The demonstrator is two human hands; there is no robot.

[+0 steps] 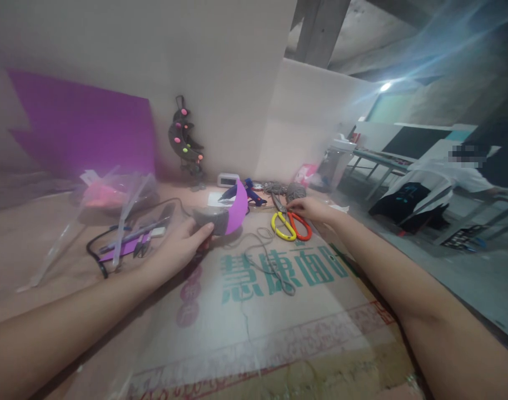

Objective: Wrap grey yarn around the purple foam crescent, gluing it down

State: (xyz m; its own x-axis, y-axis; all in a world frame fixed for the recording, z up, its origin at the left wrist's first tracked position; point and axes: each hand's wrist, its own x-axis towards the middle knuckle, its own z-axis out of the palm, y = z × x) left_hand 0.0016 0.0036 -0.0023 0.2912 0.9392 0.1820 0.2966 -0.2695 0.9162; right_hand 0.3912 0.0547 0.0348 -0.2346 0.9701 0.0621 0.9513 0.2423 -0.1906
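Note:
My left hand (191, 240) is closed on a purple paper crescent (238, 210). Its lower part is wrapped in grey yarn (212, 218), while the upper tip is bare. Loose grey yarn (262, 253) trails in loops over the cardboard in front of it. My right hand (310, 210) is at the back right, its fingers drawn together beside the grey yarn ball (296, 191). Right by those fingertips lie scissors (290, 225) with one yellow and one orange handle. Whatever is between the right fingers is too small to make out.
Printed cardboard (304, 311) covers the tabletop. A decorated dark crescent (182, 139) hangs by the wall, with a blue glue gun (254, 193) near it. Purple sheets (91, 133), plastic bags (116, 191) and pens are at left. A seated person (458, 172) is at far right.

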